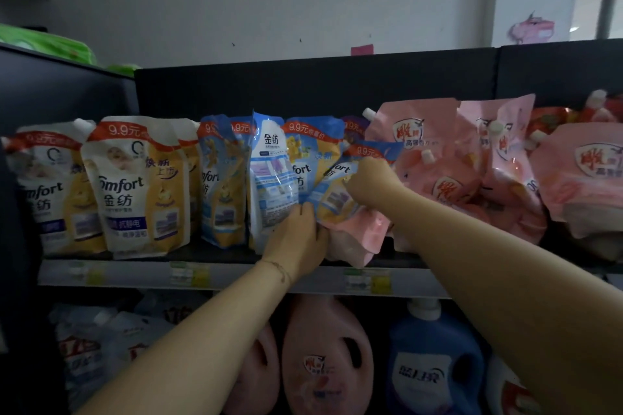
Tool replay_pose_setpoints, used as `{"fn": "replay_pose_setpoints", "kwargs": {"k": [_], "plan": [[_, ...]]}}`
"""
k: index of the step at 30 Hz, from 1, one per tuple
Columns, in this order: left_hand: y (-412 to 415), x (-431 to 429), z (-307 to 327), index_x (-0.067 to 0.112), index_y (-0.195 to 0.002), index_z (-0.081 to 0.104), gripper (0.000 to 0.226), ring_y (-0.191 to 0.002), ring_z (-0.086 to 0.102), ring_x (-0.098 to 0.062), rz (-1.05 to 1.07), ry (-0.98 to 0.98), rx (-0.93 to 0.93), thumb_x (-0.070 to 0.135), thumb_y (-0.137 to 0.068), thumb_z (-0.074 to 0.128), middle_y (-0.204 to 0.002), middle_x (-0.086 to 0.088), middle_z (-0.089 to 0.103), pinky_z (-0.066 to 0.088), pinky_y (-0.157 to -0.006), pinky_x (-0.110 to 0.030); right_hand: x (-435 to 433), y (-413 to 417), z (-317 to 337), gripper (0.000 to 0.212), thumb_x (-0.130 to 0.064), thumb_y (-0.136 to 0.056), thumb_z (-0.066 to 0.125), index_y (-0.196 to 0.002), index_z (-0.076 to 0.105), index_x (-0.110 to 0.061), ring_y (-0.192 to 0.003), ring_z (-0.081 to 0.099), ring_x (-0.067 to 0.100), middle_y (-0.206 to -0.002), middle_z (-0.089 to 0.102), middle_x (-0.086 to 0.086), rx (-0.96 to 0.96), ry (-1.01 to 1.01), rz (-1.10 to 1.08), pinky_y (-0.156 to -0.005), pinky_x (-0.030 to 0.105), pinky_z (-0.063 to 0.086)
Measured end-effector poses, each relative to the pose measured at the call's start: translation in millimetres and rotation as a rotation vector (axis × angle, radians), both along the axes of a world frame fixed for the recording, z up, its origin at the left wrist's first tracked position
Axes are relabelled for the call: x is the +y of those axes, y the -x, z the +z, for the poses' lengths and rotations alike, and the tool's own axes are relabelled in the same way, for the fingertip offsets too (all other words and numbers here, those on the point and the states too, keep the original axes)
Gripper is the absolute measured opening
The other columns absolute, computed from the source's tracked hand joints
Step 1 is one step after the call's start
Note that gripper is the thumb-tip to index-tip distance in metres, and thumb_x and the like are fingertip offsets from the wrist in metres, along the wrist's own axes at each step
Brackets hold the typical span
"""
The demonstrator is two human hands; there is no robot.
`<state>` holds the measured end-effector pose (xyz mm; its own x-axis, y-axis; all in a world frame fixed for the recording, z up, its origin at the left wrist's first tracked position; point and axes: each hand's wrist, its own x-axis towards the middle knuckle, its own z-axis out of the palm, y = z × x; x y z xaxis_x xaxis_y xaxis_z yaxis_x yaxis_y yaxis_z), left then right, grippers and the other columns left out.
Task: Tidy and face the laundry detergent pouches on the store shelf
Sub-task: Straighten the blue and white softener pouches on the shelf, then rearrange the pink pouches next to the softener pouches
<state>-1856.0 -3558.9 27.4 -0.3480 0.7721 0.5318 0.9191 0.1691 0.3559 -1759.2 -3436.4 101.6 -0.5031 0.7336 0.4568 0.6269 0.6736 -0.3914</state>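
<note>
Step, I'm judging: righting the tilted blue pouch [332, 199] mid-shelf [236, 274] | right hand [367, 185] gripping its upper edge, left hand [296, 239] pinching its bottom corner | I'm aiming label forward, off the pink pouch [357, 236].

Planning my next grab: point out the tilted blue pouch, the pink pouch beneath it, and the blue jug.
tilted blue pouch [335, 193], head view, on its front label
pink pouch [359, 234], head view, on its plain side at the shelf edge
blue jug [438, 338], head view, on its upper body
</note>
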Motion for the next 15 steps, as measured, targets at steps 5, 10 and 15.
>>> {"fn": "replay_pose_setpoints", "kwargs": {"k": [5, 10, 15], "plan": [[8, 6, -17, 0.013, -0.09, 0.037, 0.014, -0.085, 0.052, -0.03, -0.044, -0.135, -0.08, 0.025, -0.097, 0.04, -0.094, -0.007, 0.051, 0.046, -0.073, -0.043, 24, 0, 14, 0.02, -0.016, -0.088, 0.05, -0.071, 0.045, -0.006, -0.064, 0.048, 0.019, -0.078, 0.051, 0.007, -0.044, 0.06, -0.093, -0.043, 0.024, 0.028], [11, 11, -14, 0.023, -0.078, 0.037, 0.026, -0.082, 0.051, -0.027, -0.051, -0.134, -0.141, 0.038, -0.099, 0.033, -0.083, -0.001, 0.049, 0.044, -0.072, -0.042, 29, -4, 11, 0.005, -0.011, -0.083, 0.053, -0.082, 0.05, -0.008, -0.073, 0.054, 0.025, -0.079, 0.053, 0.006, 0.064, 0.037, -0.139, -0.051, 0.027, 0.04], [8, 22, -6, 0.018, -0.078, 0.046, 0.034, -0.077, 0.053, -0.021, 0.021, -0.096, -0.26, 0.047, -0.096, 0.042, -0.081, -0.002, 0.055, 0.04, -0.064, -0.033, 37, -36, 11, 0.023, -0.025, -0.087, 0.055, -0.105, 0.057, -0.011, -0.08, 0.055, 0.025, -0.097, 0.059, 0.006, -0.042, -0.112, -0.292, -0.069, 0.033, 0.043]]}}
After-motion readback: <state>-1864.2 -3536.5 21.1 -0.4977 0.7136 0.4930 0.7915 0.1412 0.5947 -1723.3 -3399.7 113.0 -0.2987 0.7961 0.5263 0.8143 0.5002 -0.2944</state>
